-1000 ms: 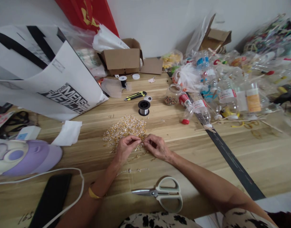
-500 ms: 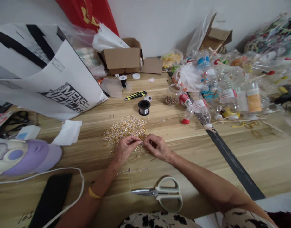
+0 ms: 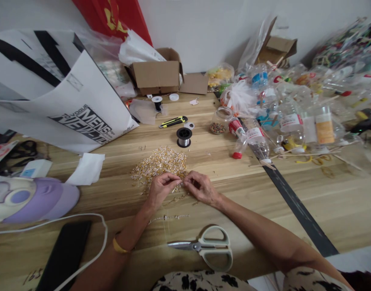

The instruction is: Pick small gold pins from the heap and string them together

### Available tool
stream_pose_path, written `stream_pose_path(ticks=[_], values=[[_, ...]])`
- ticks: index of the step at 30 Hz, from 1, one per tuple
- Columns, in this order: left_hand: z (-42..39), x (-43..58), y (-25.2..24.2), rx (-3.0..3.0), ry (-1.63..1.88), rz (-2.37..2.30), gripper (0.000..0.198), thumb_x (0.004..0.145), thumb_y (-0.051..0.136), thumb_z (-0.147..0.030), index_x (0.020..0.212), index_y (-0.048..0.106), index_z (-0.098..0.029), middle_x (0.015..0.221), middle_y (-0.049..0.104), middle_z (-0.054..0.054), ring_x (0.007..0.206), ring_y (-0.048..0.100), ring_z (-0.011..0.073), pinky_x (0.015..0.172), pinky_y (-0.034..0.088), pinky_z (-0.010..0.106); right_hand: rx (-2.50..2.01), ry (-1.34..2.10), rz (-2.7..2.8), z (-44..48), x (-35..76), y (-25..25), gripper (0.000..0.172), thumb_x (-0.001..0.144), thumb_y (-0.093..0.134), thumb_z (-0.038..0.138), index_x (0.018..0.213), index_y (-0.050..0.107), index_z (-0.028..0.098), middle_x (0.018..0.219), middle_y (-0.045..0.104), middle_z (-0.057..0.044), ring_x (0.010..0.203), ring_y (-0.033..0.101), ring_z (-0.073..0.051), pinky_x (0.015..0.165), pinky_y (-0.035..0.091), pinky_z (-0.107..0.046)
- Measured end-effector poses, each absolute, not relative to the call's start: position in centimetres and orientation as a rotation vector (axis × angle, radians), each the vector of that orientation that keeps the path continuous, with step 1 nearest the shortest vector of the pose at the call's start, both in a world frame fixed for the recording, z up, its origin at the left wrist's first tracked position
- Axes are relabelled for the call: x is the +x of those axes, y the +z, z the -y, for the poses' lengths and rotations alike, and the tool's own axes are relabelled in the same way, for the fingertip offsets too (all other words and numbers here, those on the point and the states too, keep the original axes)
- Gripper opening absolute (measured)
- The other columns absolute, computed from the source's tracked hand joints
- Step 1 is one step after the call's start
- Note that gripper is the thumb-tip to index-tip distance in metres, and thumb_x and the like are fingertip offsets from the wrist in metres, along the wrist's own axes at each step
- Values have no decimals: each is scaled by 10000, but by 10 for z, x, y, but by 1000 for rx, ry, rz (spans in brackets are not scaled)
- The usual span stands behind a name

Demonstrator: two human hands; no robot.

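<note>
My left hand (image 3: 161,186) and my right hand (image 3: 201,187) meet at the near edge of a pile of small gold and silver beads (image 3: 161,161). Thumb and forefinger of each are pinched together, the tips almost touching. Whatever they pinch is too small to make out. Just below the hands lies a short gold chain (image 3: 177,199). Nearer to me a silver beaded chain (image 3: 170,217) is stretched out on the wood. Scissors with pale handles (image 3: 216,247) rest close to my body, blades pointing left.
Behind the beads stands a spool of silver wire (image 3: 183,138), with a yellow-black utility knife (image 3: 173,121) beyond it. A jar of coloured beads (image 3: 218,123) and plastic bottles (image 3: 290,117) crowd the right. At left are a white paper bag (image 3: 82,101), a purple device (image 3: 46,198) and a black phone (image 3: 66,254).
</note>
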State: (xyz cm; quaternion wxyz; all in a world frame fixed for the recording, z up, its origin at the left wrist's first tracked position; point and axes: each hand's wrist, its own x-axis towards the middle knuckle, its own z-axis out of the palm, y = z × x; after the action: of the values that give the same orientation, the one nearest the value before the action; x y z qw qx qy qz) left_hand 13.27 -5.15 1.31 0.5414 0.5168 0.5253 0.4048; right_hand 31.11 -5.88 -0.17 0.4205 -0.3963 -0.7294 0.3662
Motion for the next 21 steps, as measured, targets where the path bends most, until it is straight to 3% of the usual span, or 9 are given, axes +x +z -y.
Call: stream_pose_path(ticks=[21], values=[[54, 133, 16, 1297, 967, -1250, 115, 655, 731, -245, 723, 702, -157, 675, 701, 20, 616, 617, 141, 594, 487, 236, -980, 892, 1835, 58, 312, -4, 151, 898, 524, 277, 827, 593, 163, 694, 568, -20, 572, 473, -113, 515, 384, -220]])
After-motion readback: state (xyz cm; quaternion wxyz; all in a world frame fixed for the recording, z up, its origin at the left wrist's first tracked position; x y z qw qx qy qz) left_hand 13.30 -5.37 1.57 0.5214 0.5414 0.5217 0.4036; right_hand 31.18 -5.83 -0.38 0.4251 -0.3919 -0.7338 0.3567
